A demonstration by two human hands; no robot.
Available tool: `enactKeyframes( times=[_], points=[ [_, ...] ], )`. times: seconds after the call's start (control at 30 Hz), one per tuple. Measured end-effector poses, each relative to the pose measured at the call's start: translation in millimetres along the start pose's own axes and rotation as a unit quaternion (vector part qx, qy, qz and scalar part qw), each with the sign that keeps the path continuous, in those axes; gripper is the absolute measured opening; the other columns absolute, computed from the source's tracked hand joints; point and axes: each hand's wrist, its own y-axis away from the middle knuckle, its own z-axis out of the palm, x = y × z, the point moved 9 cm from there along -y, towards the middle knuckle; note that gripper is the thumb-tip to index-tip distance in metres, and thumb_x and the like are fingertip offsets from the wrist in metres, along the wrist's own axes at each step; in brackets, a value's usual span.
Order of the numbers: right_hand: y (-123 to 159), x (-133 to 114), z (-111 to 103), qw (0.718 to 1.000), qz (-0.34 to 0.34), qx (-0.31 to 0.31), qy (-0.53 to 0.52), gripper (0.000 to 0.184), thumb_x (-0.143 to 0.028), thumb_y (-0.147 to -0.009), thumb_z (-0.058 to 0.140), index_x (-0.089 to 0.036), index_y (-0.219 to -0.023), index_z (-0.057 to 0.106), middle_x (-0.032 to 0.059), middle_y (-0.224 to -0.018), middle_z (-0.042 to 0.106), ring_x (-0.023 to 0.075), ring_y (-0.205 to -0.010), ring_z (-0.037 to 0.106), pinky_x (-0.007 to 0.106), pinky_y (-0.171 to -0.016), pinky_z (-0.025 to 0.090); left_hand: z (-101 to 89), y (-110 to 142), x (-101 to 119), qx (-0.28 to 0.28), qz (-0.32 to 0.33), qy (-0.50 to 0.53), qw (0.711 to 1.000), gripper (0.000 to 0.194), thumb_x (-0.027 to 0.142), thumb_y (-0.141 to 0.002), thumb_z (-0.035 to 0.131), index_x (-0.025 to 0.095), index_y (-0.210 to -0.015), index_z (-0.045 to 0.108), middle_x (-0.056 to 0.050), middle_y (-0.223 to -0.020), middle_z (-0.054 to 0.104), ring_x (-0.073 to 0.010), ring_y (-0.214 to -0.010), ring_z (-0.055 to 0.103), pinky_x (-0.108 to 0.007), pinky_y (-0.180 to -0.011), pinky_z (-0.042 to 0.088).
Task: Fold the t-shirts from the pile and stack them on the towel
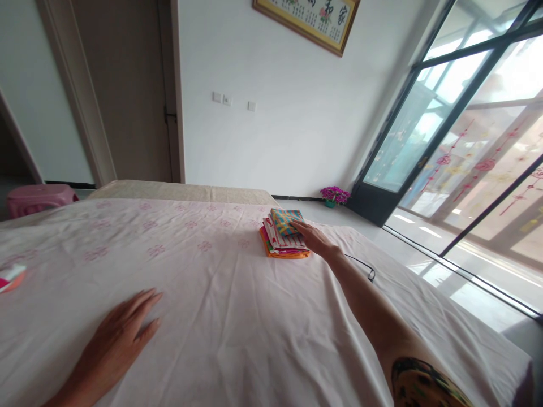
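Note:
A small stack of folded cloths (278,244) lies on the pale sheet (220,316), orange at the bottom with red-and-white layers above. On top is a folded blue, yellow and orange checked cloth (280,217). My right hand (316,238) reaches out to the stack, its fingers stretched over the right side of the checked cloth; the thumb is hidden. My left hand (121,330) hovers over or rests on the sheet at the lower left, fingers extended and thumb apart, with nothing in it.
A thin black cable (365,265) lies right of my forearm. At the left edge is a red, white and orange item (12,277). Beyond the sheet are a pink stool (40,195), a pot of purple flowers (335,195) and glass doors (424,130) on the right.

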Motion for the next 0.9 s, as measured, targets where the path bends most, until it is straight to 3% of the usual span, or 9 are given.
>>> enactKeyframes(
  times=[0.1,0.2,0.4,0.5,0.6,0.73,0.83,0.9],
  points=[
    [3.7,1.4,-1.5,1.0,-0.002,0.014,-0.009,0.069,-0.003,-0.085,0.04,-0.024,-0.151,0.041,0.0066,-0.153,0.044,0.0234,-0.137,0.046,0.041,-0.111,0.041,0.9,0.7,-1.0,-0.005,-0.003,-0.005,1.0,0.047,0.044,-0.091,0.047,0.025,-0.133,0.056,-0.007,-0.139,0.059,-0.0253,-0.129,0.055,-0.044,-0.111,0.044],
    [6.7,-16.1,-4.2,1.0,-0.024,0.016,-0.009,0.063,-0.009,-0.089,0.041,-0.022,-0.151,0.041,0.0089,-0.154,0.042,0.0243,-0.139,0.043,0.044,-0.113,0.038,2.0,1.5,-0.7,-0.009,-0.002,-0.006,1.0,0.048,0.045,-0.091,0.047,0.024,-0.134,0.055,-0.007,-0.14,0.059,-0.0254,-0.13,0.054,-0.044,-0.112,0.043],
    [7.9,-41.0,1.8,0.999,-0.036,0.012,0.006,0.057,-0.03,-0.097,0.043,-0.021,-0.153,0.036,0.0107,-0.159,0.032,0.0262,-0.147,0.029,0.052,-0.119,0.024,1.7,-0.5,0.0,-0.004,0.0,0.002,1.0,0.047,0.045,-0.092,0.046,0.024,-0.131,0.057,-0.007,-0.14,0.059,-0.0258,-0.129,0.055,-0.044,-0.11,0.045],
    [4.6,-34.0,6.9,0.999,-0.02,-0.017,-0.023,0.055,-0.041,-0.101,0.036,-0.021,-0.152,0.038,0.0085,-0.16,0.032,0.024,-0.148,0.026,0.047,-0.121,0.022,1.9,-1.1,0.0,-0.004,0.001,0.0,1.0,0.047,0.046,-0.091,0.047,0.024,-0.132,0.057,-0.007,-0.14,0.06,-0.0258,-0.129,0.055,-0.044,-0.11,0.045],
    [-6.7,-16.8,-6.2,0.996,0.031,0.002,-0.078,0.056,-0.045,-0.105,0.015,-0.025,-0.149,0.044,0.0035,-0.155,0.041,0.0193,-0.145,0.032,0.041,-0.12,0.025,2.4,-1.2,-0.4,-0.008,-0.004,0.001,1.0,0.047,0.046,-0.091,0.048,0.026,-0.132,0.058,-0.007,-0.14,0.06,-0.0257,-0.129,0.055,-0.044,-0.11,0.045],
    [-34.4,0.7,-22.3,0.993,0.109,0.021,-0.048,0.06,-0.054,-0.103,0.011,-0.032,-0.151,0.04,-0.0017,-0.158,0.035,0.0244,-0.149,0.022,0.052,-0.12,0.02,-0.3,-2.0,0.8,0.0,-0.006,0.013,1.0,0.046,0.046,-0.089,0.049,0.027,-0.13,0.06,-0.006,-0.138,0.062,-0.0261,-0.127,0.057,-0.044,-0.11,0.046],
    [-57.8,0.4,-12.4,0.99,0.136,-0.018,-0.01,0.059,-0.057,-0.102,0.014,-0.034,-0.154,0.031,-0.0019,-0.161,0.028,0.0287,-0.15,0.016,0.061,-0.117,0.016,-1.0,-2.3,1.1,-0.003,-0.009,0.012,1.0,0.047,0.046,-0.089,0.049,0.027,-0.13,0.061,-0.006,-0.138,0.062,-0.0263,-0.128,0.057,-0.044,-0.11,0.046],
    [-70.4,-6.0,1.2,0.991,0.124,-0.047,0.008,0.056,-0.055,-0.103,0.021,-0.036,-0.154,0.03,-0.0021,-0.161,0.03,0.0291,-0.149,0.02,0.06,-0.116,0.02,-1.2,-2.1,0.8,-0.007,-0.011,0.01,1.0,0.047,0.047,-0.089,0.049,0.027,-0.13,0.06,-0.006,-0.138,0.061,-0.0266,-0.128,0.056,-0.045,-0.11,0.045]
  ],
)
